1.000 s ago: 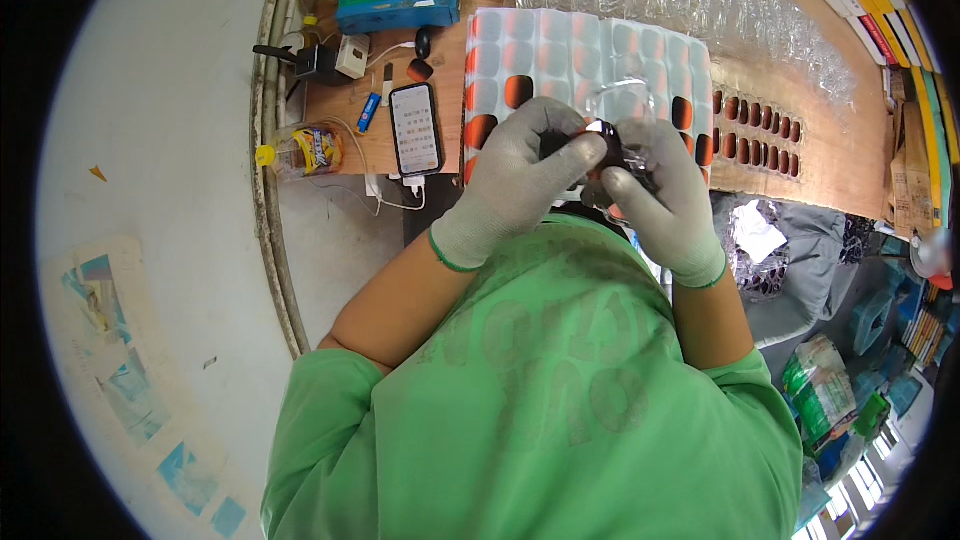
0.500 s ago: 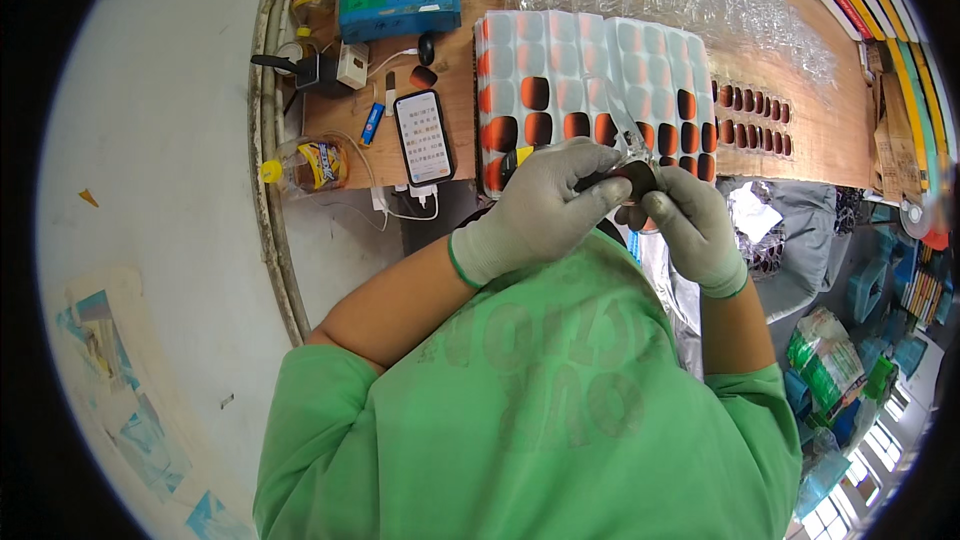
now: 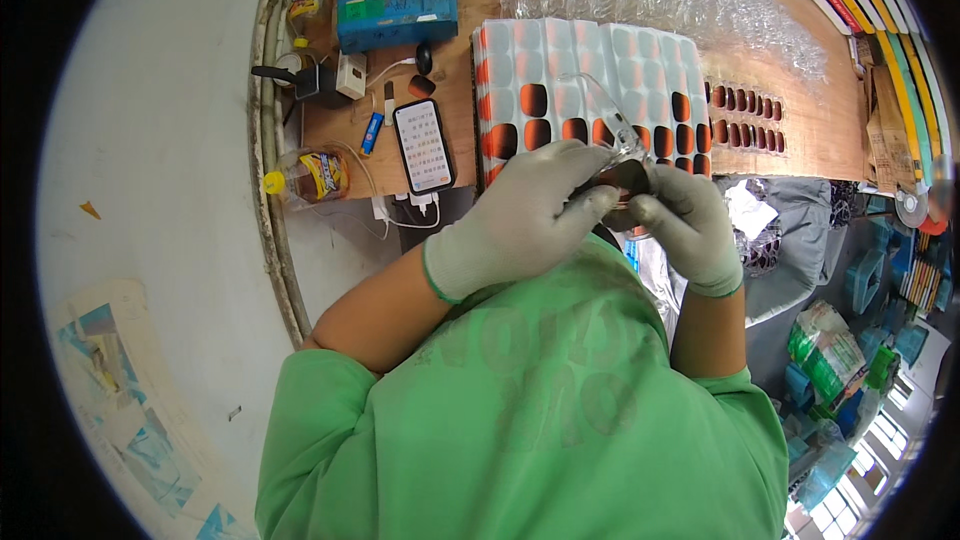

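Counter (image 3: 825,145) beyond my left hand (image 3: 522,212) and right hand (image 3: 695,228), both pinching dark lens (image 3: 628,176) and clear frame (image 3: 621,132); fitting likely needs even pressure

lit phone (image 3: 424,145) | yellow-capped bottle (image 3: 325,175) to its left | blue box (image 3: 398,30) farther back

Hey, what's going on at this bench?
A person in pale gloves holds a dark lens and a clear plastic frame between the fingers of the left hand and right hand; whether the lens is seated is hard to tell. Just beyond are rows of dark-and-orange lenses, with clear plastic pieces farther back. A lit phone lies to the left.
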`<state>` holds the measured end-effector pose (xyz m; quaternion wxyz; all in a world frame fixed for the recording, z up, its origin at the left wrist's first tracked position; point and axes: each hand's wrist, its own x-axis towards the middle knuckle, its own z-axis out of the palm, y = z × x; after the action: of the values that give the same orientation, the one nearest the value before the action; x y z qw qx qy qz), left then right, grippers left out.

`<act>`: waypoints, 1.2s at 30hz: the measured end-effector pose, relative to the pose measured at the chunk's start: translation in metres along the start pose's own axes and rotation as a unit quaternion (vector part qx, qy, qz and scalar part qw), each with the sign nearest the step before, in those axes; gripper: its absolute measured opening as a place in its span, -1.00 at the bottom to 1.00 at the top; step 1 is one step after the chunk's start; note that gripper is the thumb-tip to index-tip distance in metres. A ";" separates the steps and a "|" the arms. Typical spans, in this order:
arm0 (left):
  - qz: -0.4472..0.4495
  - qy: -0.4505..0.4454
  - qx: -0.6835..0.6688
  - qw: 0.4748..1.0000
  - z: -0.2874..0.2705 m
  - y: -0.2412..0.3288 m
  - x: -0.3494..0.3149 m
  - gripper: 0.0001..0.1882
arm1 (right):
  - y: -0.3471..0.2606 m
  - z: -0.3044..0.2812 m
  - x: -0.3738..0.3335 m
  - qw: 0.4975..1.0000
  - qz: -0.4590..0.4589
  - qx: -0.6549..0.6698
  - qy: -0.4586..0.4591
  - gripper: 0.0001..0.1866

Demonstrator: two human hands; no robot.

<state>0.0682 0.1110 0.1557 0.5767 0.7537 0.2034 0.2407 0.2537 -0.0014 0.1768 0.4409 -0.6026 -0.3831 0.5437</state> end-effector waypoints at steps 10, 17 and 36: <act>0.012 -0.038 0.127 0.991 -0.029 0.046 -0.004 -0.79 | -0.025 0.009 -0.003 0.983 -0.100 -0.156 -0.022 -0.79; 0.028 -0.082 0.210 0.974 -0.052 0.057 -0.014 -0.77 | -0.036 0.030 -0.001 0.944 -0.198 -0.262 -0.018 -0.80; -0.192 0.007 0.088 0.977 -0.075 -0.083 0.226 -0.66 | 0.032 -0.144 0.029 0.930 -0.080 -0.284 0.220 -0.80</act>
<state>0.2022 0.3216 0.1209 0.5418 0.7468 0.3690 0.1122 0.3997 -0.0012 0.1401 0.3665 -0.7745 -0.4617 0.2292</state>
